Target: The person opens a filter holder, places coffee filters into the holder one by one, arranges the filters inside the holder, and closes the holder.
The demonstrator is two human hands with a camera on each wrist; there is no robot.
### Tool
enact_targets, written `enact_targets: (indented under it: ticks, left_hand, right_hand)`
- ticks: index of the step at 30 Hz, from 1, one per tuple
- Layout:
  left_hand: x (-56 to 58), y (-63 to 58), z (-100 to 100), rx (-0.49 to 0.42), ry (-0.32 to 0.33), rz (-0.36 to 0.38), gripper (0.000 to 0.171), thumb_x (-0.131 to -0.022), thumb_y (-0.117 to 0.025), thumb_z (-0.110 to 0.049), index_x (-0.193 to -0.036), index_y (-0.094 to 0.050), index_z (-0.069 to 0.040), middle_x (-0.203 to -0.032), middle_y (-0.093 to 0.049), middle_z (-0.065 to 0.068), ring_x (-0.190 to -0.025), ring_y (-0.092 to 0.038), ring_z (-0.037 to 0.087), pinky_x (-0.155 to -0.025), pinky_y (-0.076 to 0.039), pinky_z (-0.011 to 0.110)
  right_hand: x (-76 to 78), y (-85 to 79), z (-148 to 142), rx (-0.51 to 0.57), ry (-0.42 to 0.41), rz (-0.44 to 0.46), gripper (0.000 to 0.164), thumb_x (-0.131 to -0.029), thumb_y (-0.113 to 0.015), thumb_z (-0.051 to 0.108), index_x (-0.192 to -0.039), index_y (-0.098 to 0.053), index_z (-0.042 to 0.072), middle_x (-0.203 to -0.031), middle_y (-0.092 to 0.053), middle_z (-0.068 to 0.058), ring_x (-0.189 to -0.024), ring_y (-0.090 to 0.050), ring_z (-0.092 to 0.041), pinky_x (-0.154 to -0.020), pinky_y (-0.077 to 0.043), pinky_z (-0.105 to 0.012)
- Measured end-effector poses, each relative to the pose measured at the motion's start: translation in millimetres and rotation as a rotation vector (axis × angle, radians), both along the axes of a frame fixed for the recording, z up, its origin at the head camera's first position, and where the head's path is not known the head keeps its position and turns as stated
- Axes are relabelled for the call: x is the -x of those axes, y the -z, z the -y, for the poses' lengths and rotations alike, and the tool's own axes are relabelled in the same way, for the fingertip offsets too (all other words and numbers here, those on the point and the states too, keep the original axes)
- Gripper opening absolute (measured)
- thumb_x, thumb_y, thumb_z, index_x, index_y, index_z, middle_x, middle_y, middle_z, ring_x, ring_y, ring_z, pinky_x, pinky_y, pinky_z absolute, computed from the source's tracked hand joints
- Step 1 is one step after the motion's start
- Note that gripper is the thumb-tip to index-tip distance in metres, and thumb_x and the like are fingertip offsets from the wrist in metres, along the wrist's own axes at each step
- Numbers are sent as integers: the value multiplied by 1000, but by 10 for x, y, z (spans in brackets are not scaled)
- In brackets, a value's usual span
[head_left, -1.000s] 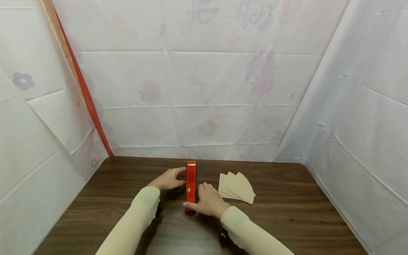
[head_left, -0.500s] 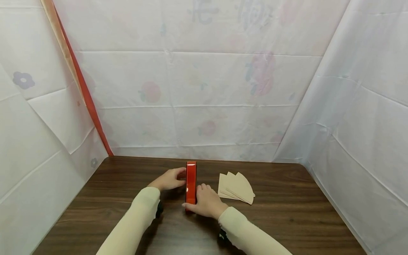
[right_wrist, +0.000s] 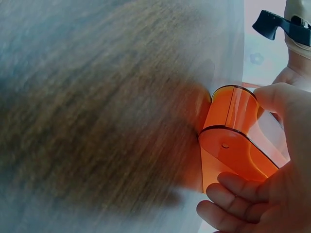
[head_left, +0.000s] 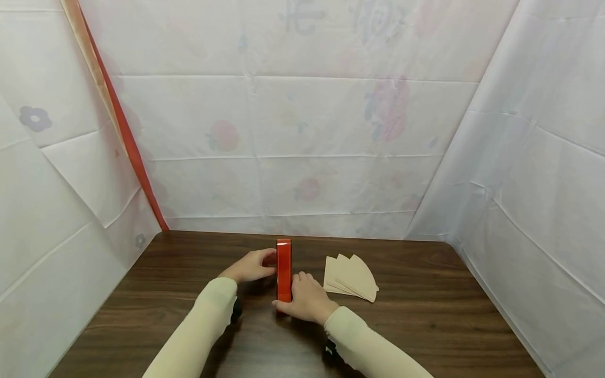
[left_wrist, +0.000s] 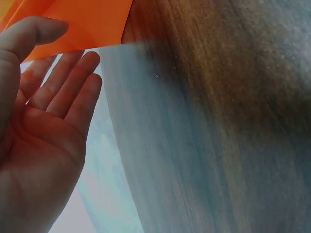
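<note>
Two hands flank a glossy orange holder

From where I stand, the orange holder is upright on the wooden table, narrow edge toward the person. The right hand holds its near end, thumb across the edge and fingers along the right side. The left hand lies to the holder's left with thumb and fingers loosely parted at it; I cannot tell how firmly they touch. A loose fan of pale papers sits right of the holder, well apart from the left hand.

The holder looks like clear plastic: probably light, stiff, slick, perhaps apt to crack if dropped. I'd take its two broad sides low down, since so slim a stand could tip.
</note>
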State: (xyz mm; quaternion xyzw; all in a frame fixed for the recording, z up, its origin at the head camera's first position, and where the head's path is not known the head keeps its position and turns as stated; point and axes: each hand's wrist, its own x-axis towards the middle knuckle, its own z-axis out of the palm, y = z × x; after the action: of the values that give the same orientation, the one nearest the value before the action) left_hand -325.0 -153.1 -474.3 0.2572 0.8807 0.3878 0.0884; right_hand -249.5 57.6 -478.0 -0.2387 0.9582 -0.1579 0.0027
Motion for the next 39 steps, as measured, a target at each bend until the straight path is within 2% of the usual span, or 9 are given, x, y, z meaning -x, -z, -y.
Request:
enact_targets:
  ticks: [13,20,24,27,32,39]
  left_hand:
    - [21,21,56,-49,85,-24,47,-92,-70,-9,-136,-56,0,-124,-66,12,-111,-64,28,-96,-51,47]
    - [11,9,65,-53,92,-10,49,-93,-72,-13,-137,-56,-1,-124,-66,10,-111,-65,26,-96,-52,45]
    - [-9,-25,71,-63,108,-22,48,-93,-74,-15,-135,-58,-1,-121,-68,9,-110,-66,25,-95,-53,44]
    - [-23,-48,78,-70,110,-36,46,-92,-76,-15,-132,-59,-1,-119,-68,9,-109,-66,25,-93,-54,43]
    - [-41,-55,87,-64,84,-45,49,-91,-77,-18,-133,-60,-3,-117,-69,5,-107,-67,22,-91,-55,38]
    - [-75,-51,105,-65,58,-76,46,-88,-80,-26,-127,-65,-8,-107,-71,-1,-100,-68,16,-87,-57,36]
  right_hand:
    - [36,35,-3,-35,20,2,53,-84,-66,61,-92,-59,8,-87,-51,-2,-81,-50,-18,-74,-49,-33]
    - [52,32,-36,-21,-4,-20,43,-81,-67,55,-84,-56,13,-83,-50,0,-79,-48,-17,-72,-47,-32]
    - [66,22,-64,-20,-23,-48,42,-80,-67,52,-86,-58,12,-83,-51,1,-81,-49,-17,-75,-48,-31]
    - [76,15,-87,-16,-32,-66,42,-79,-68,51,-88,-59,11,-84,-52,2,-82,-49,-16,-76,-48,-31]
    - [84,2,-122,9,-46,-62,39,-77,-69,48,-87,-58,11,-81,-50,3,-78,-48,-15,-70,-47,-28]
    - [69,-37,-179,68,-71,20,39,-78,-68,46,-95,-59,11,-84,-49,5,-78,-46,-13,-66,-44,-26]
